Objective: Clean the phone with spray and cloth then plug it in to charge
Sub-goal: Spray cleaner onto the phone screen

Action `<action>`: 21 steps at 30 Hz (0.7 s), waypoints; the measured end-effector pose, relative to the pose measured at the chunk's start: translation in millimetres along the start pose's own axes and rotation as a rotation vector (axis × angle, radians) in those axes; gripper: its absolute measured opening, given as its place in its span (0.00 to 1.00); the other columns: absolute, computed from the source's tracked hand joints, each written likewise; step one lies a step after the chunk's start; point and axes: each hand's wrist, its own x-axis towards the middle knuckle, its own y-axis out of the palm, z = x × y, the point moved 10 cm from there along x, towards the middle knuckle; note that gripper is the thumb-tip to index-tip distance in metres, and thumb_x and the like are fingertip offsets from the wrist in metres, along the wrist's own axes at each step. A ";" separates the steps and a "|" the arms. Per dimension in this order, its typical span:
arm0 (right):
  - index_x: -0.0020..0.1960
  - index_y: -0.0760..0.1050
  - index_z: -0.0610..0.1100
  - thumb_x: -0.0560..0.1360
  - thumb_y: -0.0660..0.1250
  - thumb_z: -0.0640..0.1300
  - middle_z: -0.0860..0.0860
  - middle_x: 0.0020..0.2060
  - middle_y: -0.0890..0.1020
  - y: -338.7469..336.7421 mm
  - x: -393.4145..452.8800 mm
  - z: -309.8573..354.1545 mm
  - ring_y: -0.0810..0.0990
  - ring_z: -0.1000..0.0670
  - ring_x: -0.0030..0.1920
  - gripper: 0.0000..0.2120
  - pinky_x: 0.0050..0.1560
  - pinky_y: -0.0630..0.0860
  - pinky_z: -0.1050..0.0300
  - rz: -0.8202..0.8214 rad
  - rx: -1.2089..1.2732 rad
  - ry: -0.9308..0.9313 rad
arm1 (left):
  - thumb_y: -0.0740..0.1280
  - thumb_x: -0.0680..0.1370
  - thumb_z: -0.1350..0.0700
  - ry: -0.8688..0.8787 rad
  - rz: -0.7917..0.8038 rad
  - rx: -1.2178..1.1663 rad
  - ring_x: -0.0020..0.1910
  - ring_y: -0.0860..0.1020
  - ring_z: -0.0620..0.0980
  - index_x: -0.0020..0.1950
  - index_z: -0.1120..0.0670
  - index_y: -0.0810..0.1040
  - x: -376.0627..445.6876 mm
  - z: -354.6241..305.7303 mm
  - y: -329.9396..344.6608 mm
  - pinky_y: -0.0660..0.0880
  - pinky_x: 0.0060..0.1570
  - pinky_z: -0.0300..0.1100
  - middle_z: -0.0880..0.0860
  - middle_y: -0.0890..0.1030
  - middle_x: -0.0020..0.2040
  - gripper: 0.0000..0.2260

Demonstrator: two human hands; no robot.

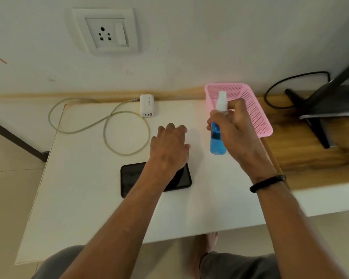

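A black phone (133,178) lies flat on the white table (89,198), partly covered by my left forearm. My left hand (169,148) hovers just beyond the phone, fingers curled downward and slightly apart, holding nothing visible. My right hand (236,129) grips a blue spray bottle (217,141) with a white nozzle, held upright above the table right of the phone, one finger near the nozzle top. A white charger block (147,105) stands by the wall with a pale cable (109,125) looped on the table. No cloth is visible.
A pink plastic basket (254,109) sits behind my right hand. The wall socket (107,33) is above the table. A black stand (310,113) and black cord (280,85) occupy the wooden surface at right.
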 end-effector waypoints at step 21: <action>0.67 0.79 0.48 0.77 0.73 0.37 0.59 0.53 0.83 12.6 5.8 -3.4 0.83 0.55 0.54 0.20 0.52 0.78 0.67 -0.035 -0.159 -0.027 | 0.66 0.82 0.48 -0.005 -0.177 0.108 0.51 0.82 0.49 0.60 0.47 0.83 10.6 1.6 -10.0 0.76 0.49 0.44 0.46 0.86 0.53 0.10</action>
